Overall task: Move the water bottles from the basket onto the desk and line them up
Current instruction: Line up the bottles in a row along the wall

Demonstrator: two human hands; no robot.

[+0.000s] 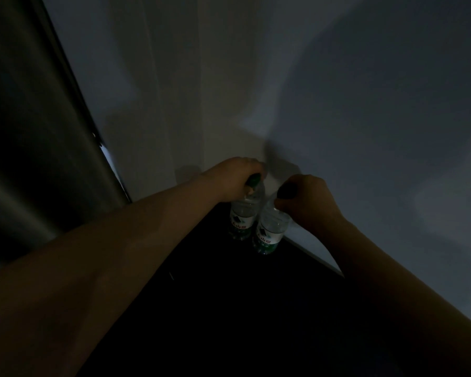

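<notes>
We see two clear water bottles side by side, directly below the two hands. The left bottle (244, 217) hangs or stands under the left hand (234, 176), and the right bottle (269, 229) under the right hand (307, 198). Both are upright or nearly so, and each carries a white and green label around its body. Their sides are touching or just short of it; in this dim light we cannot tell which. The right bottle sits slightly nearer to us than the left one.

The left hand is curled over the top of its bottle, with the fingers wrapped round the neck and the green cap (253, 180) showing beneath them. The right hand is closed in the same way on the top of the other bottle, fingers and thumb pinching around its dark cap (286, 191). Both forearms are bare and reach in from the near edge of the view.

The bottle bases reach down to the dark desk (215, 308), which spreads beneath the hands and back towards us. We cannot tell whether the bases rest on it or hover just above it.

Beyond the hands and to their right rises a pale wall (365, 104), which meets the desk just behind the bottles, with the hands' shadows falling on it. Far to the left of the left arm stands a tall dark panel (33, 131) with a faint sheen.
</notes>
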